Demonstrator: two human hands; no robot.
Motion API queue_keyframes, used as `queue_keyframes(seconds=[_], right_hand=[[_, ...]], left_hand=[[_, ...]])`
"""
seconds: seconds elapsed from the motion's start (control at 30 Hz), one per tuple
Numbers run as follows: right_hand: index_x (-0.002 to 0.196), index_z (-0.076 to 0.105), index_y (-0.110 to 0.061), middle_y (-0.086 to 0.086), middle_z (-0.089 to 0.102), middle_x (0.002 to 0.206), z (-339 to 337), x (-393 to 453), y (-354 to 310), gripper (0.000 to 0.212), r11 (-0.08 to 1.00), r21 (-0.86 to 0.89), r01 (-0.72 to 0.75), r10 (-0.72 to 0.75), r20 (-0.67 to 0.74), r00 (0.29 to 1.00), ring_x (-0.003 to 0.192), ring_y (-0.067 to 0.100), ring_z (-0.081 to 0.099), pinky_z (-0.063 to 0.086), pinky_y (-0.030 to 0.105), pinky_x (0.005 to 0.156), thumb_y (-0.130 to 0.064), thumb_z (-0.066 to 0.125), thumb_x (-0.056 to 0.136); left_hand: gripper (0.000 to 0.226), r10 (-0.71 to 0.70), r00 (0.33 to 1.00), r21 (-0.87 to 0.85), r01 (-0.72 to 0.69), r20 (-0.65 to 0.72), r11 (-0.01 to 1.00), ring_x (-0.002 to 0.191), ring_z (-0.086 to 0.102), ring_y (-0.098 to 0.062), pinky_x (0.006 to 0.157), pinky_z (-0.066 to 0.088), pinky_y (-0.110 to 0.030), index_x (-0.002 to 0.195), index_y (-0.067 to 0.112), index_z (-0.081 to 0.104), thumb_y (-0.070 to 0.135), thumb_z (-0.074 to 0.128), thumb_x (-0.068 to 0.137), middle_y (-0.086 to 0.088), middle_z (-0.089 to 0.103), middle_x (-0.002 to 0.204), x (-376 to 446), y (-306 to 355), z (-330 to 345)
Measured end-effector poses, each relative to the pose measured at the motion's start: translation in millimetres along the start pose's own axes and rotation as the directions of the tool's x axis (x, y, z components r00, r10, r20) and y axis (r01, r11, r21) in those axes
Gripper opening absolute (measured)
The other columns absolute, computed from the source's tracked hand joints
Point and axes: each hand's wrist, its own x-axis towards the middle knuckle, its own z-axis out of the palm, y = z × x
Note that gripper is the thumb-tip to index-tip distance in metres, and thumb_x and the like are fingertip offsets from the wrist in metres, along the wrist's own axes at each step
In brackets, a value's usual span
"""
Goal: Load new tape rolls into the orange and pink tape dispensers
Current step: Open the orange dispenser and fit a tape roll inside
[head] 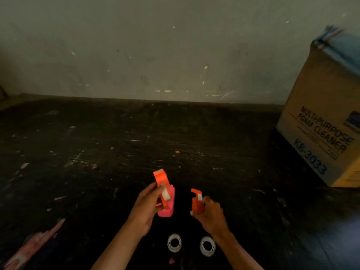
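Note:
The orange tape dispenser is split in two. My left hand (145,207) grips one orange half (161,180), which stands upright with a whitish tape core showing under my thumb. My right hand (209,215) holds the other orange half (196,201), a hand's width to the right. The pink tape dispenser (167,209) rests on the dark table just behind and below the left half, partly hidden by it. Two clear tape rolls lie flat near the front edge, one roll (174,243) between my forearms and the other roll (207,246) beside my right wrist.
A cardboard box (327,121) marked as foam cleaner stands at the right, against the grey wall (155,55). A pinkish wrapper (33,244) lies at the front left. The dark tabletop (116,143) is scuffed and dotted with small scraps.

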Motion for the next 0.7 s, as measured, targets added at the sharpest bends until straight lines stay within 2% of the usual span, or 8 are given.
queue_keyframes(seconds=[0.1, 0.17, 0.23, 0.3, 0.37, 0.43, 0.53, 0.7], right_hand=[[0.119, 0.05, -0.019, 0.009, 0.059, 0.121, 4, 0, -2, 0.056, 0.997, -0.082, 0.0, 0.001, 0.003, 1.0, 0.111, 0.024, 0.059, 0.052, 0.036, 0.091, -0.034, 0.076, 0.073], [0.119, 0.051, -0.019, 0.008, 0.057, 0.121, 3, -2, -1, 0.056, 0.992, -0.127, 0.002, 0.001, 0.023, 1.0, 0.111, 0.026, 0.058, 0.05, 0.037, 0.09, -0.041, 0.074, 0.073], [0.113, 0.057, -0.021, 0.006, 0.059, 0.113, -2, -6, 2, 0.051, 0.986, -0.164, 0.02, -0.02, 0.004, 1.0, 0.105, 0.026, 0.061, 0.049, 0.036, 0.082, -0.05, 0.07, 0.072], [0.094, 0.065, -0.029, -0.003, 0.066, 0.095, -10, -12, 5, 0.028, 0.993, -0.052, 0.106, -0.11, -0.08, 0.991, 0.088, 0.013, 0.066, 0.053, 0.033, 0.072, -0.052, 0.064, 0.076], [0.081, 0.068, -0.032, -0.007, 0.071, 0.079, -19, -22, 6, 0.004, 0.954, 0.21, 0.213, -0.196, -0.099, 0.976, 0.073, 0.002, 0.066, 0.054, 0.031, 0.066, -0.035, 0.066, 0.083], [0.087, 0.07, -0.03, -0.003, 0.073, 0.08, -28, -41, 0, 0.006, 0.875, 0.4, 0.272, -0.283, -0.032, 0.959, 0.076, 0.006, 0.068, 0.055, 0.031, 0.072, -0.027, 0.069, 0.082], [0.093, 0.068, -0.034, -0.007, 0.074, 0.088, -37, -64, -5, 0.014, 0.819, 0.491, 0.297, -0.377, 0.07, 0.924, 0.084, 0.005, 0.068, 0.055, 0.021, 0.076, -0.027, 0.071, 0.082], [0.089, 0.067, -0.027, -0.001, 0.071, 0.087, -51, -81, 7, 0.015, 0.813, 0.503, 0.295, -0.284, -0.101, 0.954, 0.079, 0.005, 0.067, 0.053, 0.02, 0.07, -0.018, 0.074, 0.079]], left_hand=[[0.016, -0.062, 0.998, 0.005, 0.062, 0.023, 0.998, 0.09, 0.064, -0.024, 0.079, 0.05, -0.039, 0.1, 0.018, 0.068, 0.018, 0.055, 0.091, -0.01, 0.07, 0.097, -9, -5, 5], [0.018, -0.103, 0.994, 0.02, 0.102, 0.03, 0.995, 0.099, 0.065, -0.027, 0.09, 0.049, -0.044, 0.103, 0.02, 0.069, 0.023, 0.058, 0.089, -0.01, 0.072, 0.104, -13, -9, 4], [0.024, -0.109, 0.994, 0.028, 0.108, 0.034, 0.994, 0.098, 0.065, -0.027, 0.084, 0.049, -0.043, 0.109, 0.018, 0.069, 0.025, 0.06, 0.088, -0.011, 0.072, 0.104, -16, -13, 5], [0.022, -0.112, 0.993, 0.034, 0.111, 0.041, 0.993, 0.09, 0.065, -0.025, 0.075, 0.049, -0.037, 0.108, 0.015, 0.068, 0.023, 0.059, 0.089, -0.011, 0.072, 0.097, -18, -17, 11], [0.018, -0.112, 0.992, 0.044, 0.11, 0.056, 0.993, 0.081, 0.066, -0.021, 0.067, 0.05, -0.033, 0.104, 0.014, 0.067, 0.019, 0.058, 0.09, -0.008, 0.071, 0.089, -22, -19, 19], [0.02, -0.099, 0.993, 0.089, 0.093, 0.069, 0.992, 0.083, 0.067, -0.019, 0.069, 0.051, -0.033, 0.106, 0.015, 0.068, 0.017, 0.059, 0.089, -0.006, 0.073, 0.092, -24, -25, 27], [0.021, -0.104, 0.986, 0.178, 0.08, 0.13, 0.981, 0.096, 0.067, -0.018, 0.088, 0.05, -0.04, 0.108, 0.019, 0.069, 0.02, 0.058, 0.091, -0.004, 0.074, 0.101, -29, -32, 45], [0.022, -0.105, 0.986, 0.105, 0.092, 0.126, 0.99, 0.097, 0.067, -0.023, 0.093, 0.049, -0.042, 0.109, 0.014, 0.067, 0.02, 0.053, 0.093, -0.009, 0.074, 0.099, -33, -38, 64]])
